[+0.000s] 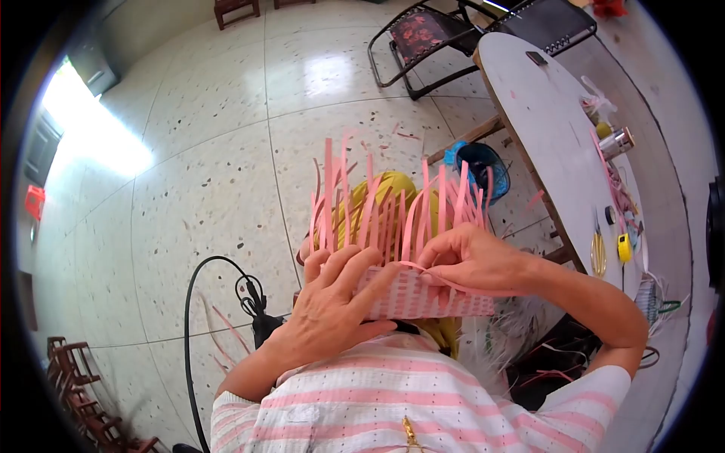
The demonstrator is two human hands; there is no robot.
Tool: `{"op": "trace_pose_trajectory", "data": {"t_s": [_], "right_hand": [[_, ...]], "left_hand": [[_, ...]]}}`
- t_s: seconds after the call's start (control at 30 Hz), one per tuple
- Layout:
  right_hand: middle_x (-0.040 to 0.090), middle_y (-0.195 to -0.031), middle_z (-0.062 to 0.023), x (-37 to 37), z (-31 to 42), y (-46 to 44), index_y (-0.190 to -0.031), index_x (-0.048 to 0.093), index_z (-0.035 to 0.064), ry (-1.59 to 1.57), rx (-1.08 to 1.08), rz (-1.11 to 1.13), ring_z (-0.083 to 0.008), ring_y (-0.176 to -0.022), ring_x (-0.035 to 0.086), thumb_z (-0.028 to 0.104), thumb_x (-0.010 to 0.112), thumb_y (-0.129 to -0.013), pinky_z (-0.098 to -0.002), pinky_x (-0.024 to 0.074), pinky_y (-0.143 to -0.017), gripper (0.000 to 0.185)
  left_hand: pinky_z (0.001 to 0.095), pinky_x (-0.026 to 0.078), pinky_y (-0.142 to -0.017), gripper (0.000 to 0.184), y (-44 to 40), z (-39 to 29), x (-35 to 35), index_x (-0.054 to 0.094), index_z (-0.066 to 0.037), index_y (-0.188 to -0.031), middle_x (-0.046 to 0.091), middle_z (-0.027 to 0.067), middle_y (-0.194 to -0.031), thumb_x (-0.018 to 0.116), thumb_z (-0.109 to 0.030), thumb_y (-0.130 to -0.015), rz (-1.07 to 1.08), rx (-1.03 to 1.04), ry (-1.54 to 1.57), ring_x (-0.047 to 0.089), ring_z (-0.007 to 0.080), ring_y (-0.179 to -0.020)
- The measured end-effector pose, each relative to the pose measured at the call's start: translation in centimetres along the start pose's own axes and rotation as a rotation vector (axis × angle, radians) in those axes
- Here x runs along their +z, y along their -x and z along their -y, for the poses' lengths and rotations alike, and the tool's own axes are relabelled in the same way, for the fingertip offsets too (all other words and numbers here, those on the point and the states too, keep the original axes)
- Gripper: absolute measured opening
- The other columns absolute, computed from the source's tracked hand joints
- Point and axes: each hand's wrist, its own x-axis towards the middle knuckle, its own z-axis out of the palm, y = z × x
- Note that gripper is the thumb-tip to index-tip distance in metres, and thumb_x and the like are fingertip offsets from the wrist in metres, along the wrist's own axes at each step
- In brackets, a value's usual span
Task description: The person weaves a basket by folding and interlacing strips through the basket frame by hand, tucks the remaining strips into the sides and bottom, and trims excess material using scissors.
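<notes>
A pink-and-white woven basket [434,296] rests in my lap, and long pink strips [368,215] stand up loose from its far edge. My left hand [332,298] lies over the left part of the basket, with its fingers bent over the edge and its thumb on the near side. At the right part of the same edge, my right hand [476,260] pinches a thin pink strip [472,290], which trails under the wrist to the right. The strip's other end runs along the edge towards my left fingertips. Yellow-green cloth shows behind the upright strips.
A long white table [559,143] on the right carries a yellow tape measure [624,248], scissors [597,253] and a can [616,142]. Beside it stands a bin with a blue liner [483,174]. A folding chair [423,38] is beyond; a black cable [189,332] lies left.
</notes>
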Motion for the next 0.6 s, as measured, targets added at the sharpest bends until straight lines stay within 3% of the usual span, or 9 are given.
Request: {"op": "trace_pose_trajectory", "data": {"t_s": [0.1,0.2,0.43,0.5,0.53,0.6], "right_hand": [[0.070,-0.083,-0.0056,0.1,-0.8,-0.1,-0.097,0.070,-0.0036,-0.063,0.014,0.005,-0.0105,-0.073,0.065,0.007,0.060,-0.094,-0.0276,0.0534,-0.068,0.015],[0.069,-0.080,-0.0055,-0.3,-1.0,-0.1,-0.096,0.070,-0.0040,-0.088,0.042,0.025,-0.0109,-0.071,0.066,0.007,0.059,-0.094,-0.0275,0.0533,-0.068,0.016],[0.070,-0.079,-0.0069,-2.8,-0.3,1.1,-0.093,0.070,-0.0038,-0.002,0.093,0.071,-0.0123,-0.069,0.067,0.012,0.061,-0.095,-0.0280,0.0539,-0.065,0.018],[0.072,-0.082,-0.0076,-4.4,-0.7,1.3,-0.097,0.070,-0.0029,0.247,-0.150,-0.031,-0.0127,-0.071,0.070,0.017,0.063,-0.097,-0.0269,0.0558,-0.064,0.021],[0.073,-0.086,-0.0077,-4.7,0.8,2.2,-0.102,0.069,-0.0015,0.053,0.058,-0.034,-0.0120,-0.073,0.072,0.019,0.063,-0.100,-0.0253,0.0573,-0.063,0.022],[0.074,-0.086,-0.0075,-6.1,0.7,2.7,-0.103,0.069,-0.0010,-0.004,0.028,-0.077,-0.0114,-0.073,0.072,0.020,0.062,-0.101,-0.0246,0.0576,-0.062,0.022]], "left_hand": [[0.0508,0.031,-0.108,0.076,-0.7,-0.2,-0.2,0.057,-0.011,-0.139,0.052,0.0103,-0.137,0.085,-0.042,-0.076,0.055,0.038,-0.073,0.047,0.0314,-0.129],[0.0507,0.031,-0.109,0.077,-1.2,0.0,-0.2,0.058,-0.011,-0.138,0.057,0.0089,-0.134,0.087,-0.041,-0.073,0.099,0.106,-0.102,0.049,0.0309,-0.129],[0.0487,0.033,-0.109,0.079,-2.1,0.9,0.1,0.057,-0.010,-0.137,0.062,0.0097,-0.129,0.091,-0.031,-0.069,0.104,0.053,0.132,0.054,0.0333,-0.124],[0.0483,0.034,-0.109,0.080,-2.1,1.1,0.2,0.056,-0.010,-0.138,0.063,0.0095,-0.128,0.091,-0.030,-0.069,0.093,0.053,0.160,0.054,0.0337,-0.123],[0.0482,0.034,-0.109,0.080,-2.1,1.2,0.2,0.057,-0.010,-0.137,0.063,0.0096,-0.128,0.091,-0.030,-0.068,0.093,0.060,0.159,0.054,0.0338,-0.123],[0.0480,0.034,-0.109,0.080,-2.2,1.3,0.1,0.057,-0.010,-0.137,0.062,0.0097,-0.127,0.091,-0.029,-0.067,0.093,0.068,0.158,0.054,0.0339,-0.123]]}}
